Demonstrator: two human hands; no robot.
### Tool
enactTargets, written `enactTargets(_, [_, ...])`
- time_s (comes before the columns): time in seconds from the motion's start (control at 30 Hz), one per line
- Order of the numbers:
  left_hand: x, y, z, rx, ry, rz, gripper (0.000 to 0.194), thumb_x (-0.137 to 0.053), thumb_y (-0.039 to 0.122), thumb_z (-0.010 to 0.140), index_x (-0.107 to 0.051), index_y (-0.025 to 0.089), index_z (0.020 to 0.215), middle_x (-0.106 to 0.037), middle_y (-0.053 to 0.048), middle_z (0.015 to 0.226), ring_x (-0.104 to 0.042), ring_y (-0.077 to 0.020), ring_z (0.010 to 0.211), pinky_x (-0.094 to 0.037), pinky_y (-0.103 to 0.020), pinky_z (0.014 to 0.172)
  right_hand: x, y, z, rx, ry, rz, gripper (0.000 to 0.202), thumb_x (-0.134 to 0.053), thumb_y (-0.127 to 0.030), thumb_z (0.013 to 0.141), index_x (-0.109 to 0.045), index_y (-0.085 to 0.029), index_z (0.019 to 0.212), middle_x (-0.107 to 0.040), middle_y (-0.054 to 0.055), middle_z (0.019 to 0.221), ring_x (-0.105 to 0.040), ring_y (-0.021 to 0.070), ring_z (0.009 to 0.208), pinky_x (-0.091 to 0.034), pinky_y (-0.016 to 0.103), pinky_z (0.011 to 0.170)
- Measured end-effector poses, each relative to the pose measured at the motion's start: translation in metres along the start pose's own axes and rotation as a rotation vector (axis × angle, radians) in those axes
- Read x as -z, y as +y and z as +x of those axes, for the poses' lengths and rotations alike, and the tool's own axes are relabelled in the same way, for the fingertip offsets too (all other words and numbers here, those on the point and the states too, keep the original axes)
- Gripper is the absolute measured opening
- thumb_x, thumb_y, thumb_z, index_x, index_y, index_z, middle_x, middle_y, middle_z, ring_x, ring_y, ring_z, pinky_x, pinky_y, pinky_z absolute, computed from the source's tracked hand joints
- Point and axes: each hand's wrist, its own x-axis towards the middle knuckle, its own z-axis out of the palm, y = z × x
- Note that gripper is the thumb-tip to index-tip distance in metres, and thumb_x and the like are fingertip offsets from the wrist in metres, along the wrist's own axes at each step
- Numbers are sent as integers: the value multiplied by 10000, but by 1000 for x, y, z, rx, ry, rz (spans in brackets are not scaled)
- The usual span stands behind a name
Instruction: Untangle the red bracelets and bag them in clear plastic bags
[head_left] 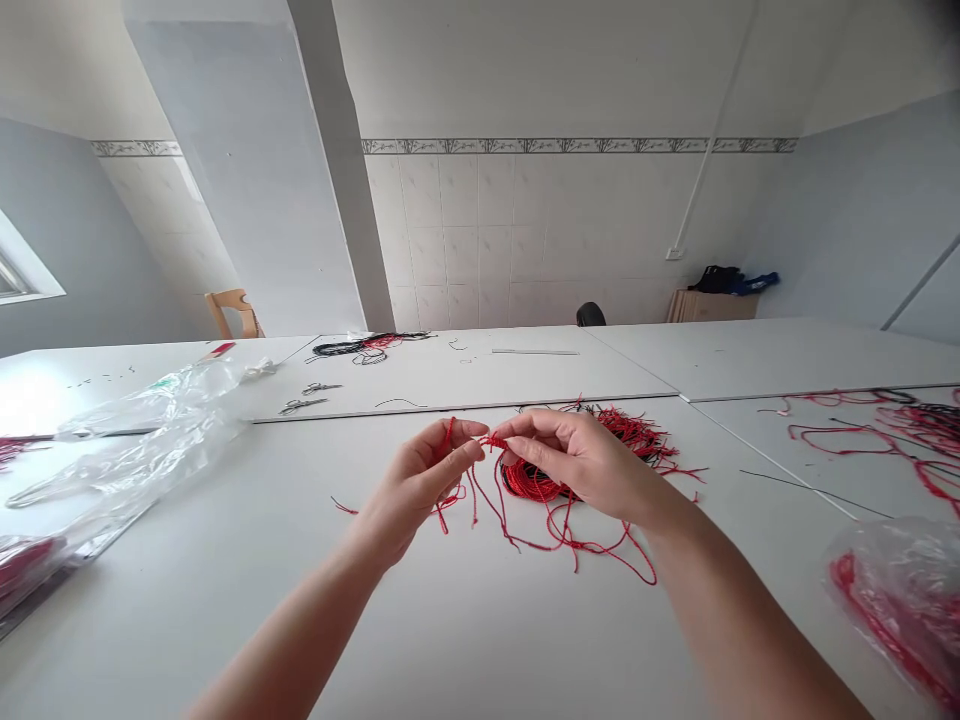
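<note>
Between my two hands a red cord with a small knotted part is held just above the white table. My left hand pinches one end of the knotted part, and a strand loops over its fingers. My right hand pinches the other end with thumb and forefinger. Loose strands hang below and trail onto the table. Behind and under my right hand lies a coiled bundle of red and black cords, partly hidden by it.
Clear plastic bags lie at the left, and a bag of red cord sits at the right front. Two pairs of scissors, a bundle of black and red cords and a thin strip lie farther back. More red cords spread at the right.
</note>
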Motion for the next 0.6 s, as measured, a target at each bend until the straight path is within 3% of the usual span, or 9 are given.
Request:
enactTargets(0.13, [0,-1,2,32,19,54,389,-689,566,929,-601,191,871,-369,35,746,-221,-108,630,-189,-280,571,-4,-3,-1,-38,10,19,267,-601,-475,995,-689,-316,1190,-600,-11,842,-460,118,657,-408,259,589])
enactTargets(0.3, [1,-1,0,3,50,109,450,-687,588,918,-542,188,775,-323,37,715,-217,-122,641,-188,-293,584,-10,-3,1,-10,65,-36,276,-606,-496,989,-694,-313,1175,-562,-27,797,-397,108,601,-339,254,529])
enactTargets(0.5, [4,-2,1,-36,74,132,392,-673,573,931,-609,197,844,-439,22,759,-258,-117,641,-230,-280,584,-14,-2,3,21,29,-58,314,-602,-528,981,-680,-239,888,-492,-38,709,-349,108,599,-286,265,522])
enactTargets(0.6, [4,-4,2,-88,95,187,368,-680,531,934,-603,194,808,-465,15,749,-304,-121,650,-272,-271,586,-16,-2,3,20,41,-71,292,-592,-497,988,-659,-238,872,-486,-39,702,-358,115,599,-293,272,522])
